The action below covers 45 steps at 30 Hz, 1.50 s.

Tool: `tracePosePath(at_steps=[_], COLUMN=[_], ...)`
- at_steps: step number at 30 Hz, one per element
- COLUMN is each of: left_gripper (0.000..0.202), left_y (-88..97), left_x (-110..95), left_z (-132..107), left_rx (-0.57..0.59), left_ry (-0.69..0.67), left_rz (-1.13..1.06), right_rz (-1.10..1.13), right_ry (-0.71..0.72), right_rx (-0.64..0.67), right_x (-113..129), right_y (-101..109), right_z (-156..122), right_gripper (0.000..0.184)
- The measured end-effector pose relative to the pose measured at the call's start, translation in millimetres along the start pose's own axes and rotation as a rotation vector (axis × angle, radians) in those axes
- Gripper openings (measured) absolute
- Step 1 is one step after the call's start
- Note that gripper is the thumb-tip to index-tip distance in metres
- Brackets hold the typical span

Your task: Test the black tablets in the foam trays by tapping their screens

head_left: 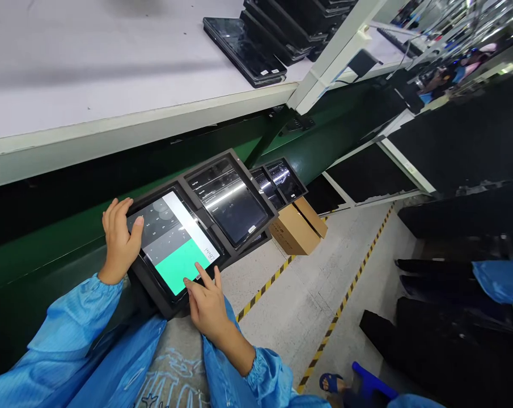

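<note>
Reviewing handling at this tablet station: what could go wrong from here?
1. The left hand grips the lit tablet with its thumb on the screen while the right hand taps the green area; a stray touch may register.
2. The dark holder seems to jut past the green ledge above the floor; a slip could drop it.
3. The second tablet lies close alongside and might get knocked.

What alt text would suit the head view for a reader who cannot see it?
A person in blue sleeves grips the left edge of a tablet with the left hand while the index finger of the right hand touches the green part of its screen. A second tablet with a dark screen lies beside it, and a cardboard box sits beyond.
</note>
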<state>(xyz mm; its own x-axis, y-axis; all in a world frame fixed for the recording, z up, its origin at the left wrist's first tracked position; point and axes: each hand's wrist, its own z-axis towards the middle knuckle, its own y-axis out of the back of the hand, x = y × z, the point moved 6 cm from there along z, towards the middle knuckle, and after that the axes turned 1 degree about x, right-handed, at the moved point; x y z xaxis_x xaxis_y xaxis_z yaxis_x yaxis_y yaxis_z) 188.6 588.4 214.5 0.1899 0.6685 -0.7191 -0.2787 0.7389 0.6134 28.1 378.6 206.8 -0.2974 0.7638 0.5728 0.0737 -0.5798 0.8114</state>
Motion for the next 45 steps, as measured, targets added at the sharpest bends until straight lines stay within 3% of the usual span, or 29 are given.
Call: tracePosePath(at_steps=[5,12,20,30,39,42,45], left_gripper=[0.045,0.045,0.047,0.046,0.044,0.043,0.044], left_y=[1.6,2.8,3.5,2.3,-0.6,-3.7,-5.3], left_x=[0,0,-1,-2,2,2,7], left_z=[0,1,0,0,0,0,-2], left_rx=[-0.019,-0.018,0.036,0.064,0.013,-0.02,-0.065], left_ry=[-0.014,-0.026,0.046,0.023,0.015,0.037,0.119], left_rz=[-0.025,-0.032,-0.037,-0.015,0.002,0.056,0.124], right_rz=[-0.038,-0.003,-0.064,-0.027,0.037,0.047,0.053], right_ry=[-0.076,0.007,-0.09,-0.043,-0.136,-0.201,-0.271], right_rx=[-0.045,0.008,-0.032,0.022,-0.219,-0.294,-0.416], right_x=[-4,5,0,7,-6,-26,-64], right_y=[4,-2,-2,-7,32,44,72], right_z=[0,-2,-1,-3,-8,-15,-12], right_gripper=[0.04,0.039,0.047,0.038,0.035,0.031,0.027])
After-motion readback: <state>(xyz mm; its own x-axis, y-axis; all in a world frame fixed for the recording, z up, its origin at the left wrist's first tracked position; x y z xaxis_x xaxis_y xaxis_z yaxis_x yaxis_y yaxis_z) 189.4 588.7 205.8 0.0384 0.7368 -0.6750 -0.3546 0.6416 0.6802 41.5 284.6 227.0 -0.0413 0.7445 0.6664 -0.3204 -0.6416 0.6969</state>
